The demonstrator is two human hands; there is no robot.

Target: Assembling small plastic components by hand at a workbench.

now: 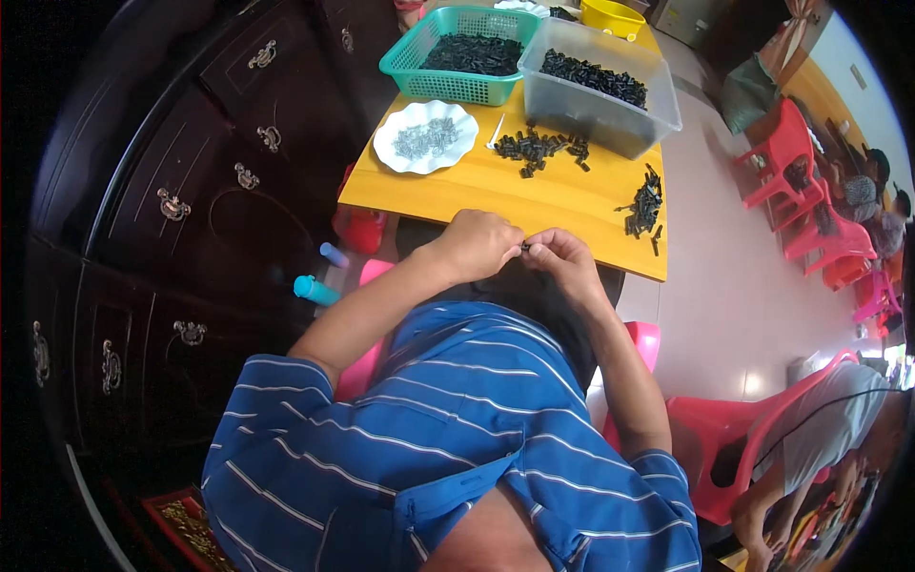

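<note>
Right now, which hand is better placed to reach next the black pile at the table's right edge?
Probably the right hand; it is nearer the black pile than the left hand.

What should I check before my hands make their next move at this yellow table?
1. Small black piece at the fingertips: ok, left hand and right hand meet at it.
2. Its alignment: cannot tell, fingers mostly hide it.
3. White plate within the table's edge: ok, with clear pieces on it.
4. Loose black pieces all in containers: not ok, some lie on the yellow table.
5. Translucent bin upright: ok, holding black pieces.
</note>
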